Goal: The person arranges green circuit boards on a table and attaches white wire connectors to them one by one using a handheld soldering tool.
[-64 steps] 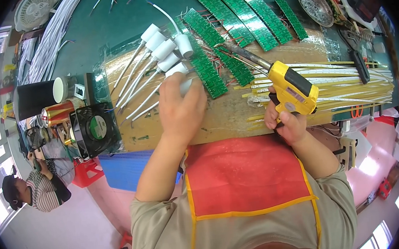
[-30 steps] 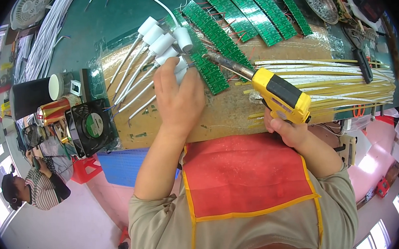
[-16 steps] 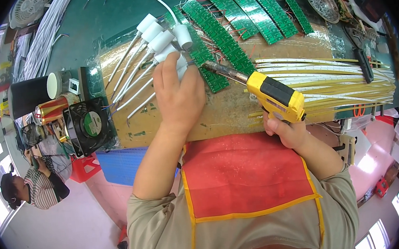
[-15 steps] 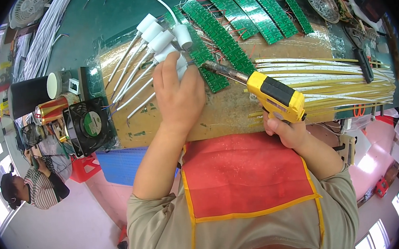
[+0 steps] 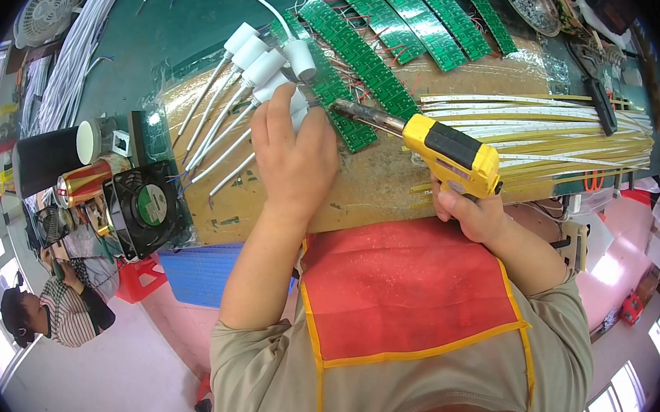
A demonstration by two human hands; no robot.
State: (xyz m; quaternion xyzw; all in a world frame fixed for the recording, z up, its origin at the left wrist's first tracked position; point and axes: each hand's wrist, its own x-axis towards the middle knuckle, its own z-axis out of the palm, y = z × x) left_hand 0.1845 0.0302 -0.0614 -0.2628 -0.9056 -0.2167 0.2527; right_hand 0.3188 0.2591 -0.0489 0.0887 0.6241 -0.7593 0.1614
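Observation:
My left hand (image 5: 295, 162) is closed around the nearest of several white cylindrical caps with cables (image 5: 263, 68), and its fingers hide most of that piece. The other caps lie in a row just beyond my fingertips, white cables trailing toward the left. In my right hand (image 5: 470, 213) is a yellow and black soldering gun (image 5: 454, 148), gripped by its handle. The gun's metal barrel points left, its tip close to my left fingers and above a narrow green circuit board (image 5: 355, 131). Whether the tip touches anything I cannot tell.
More green circuit board strips (image 5: 408, 19) with thin wires lie at the back. White and yellow strips (image 5: 543, 132) cover the right side. A black fan (image 5: 142, 209) stands left, below bundled white cables (image 5: 82, 63). A person (image 5: 56, 308) sits at the far left.
The soldering gun and my right hand have shifted very slightly to the left. My left hand keeps its hold with hardly any movement.

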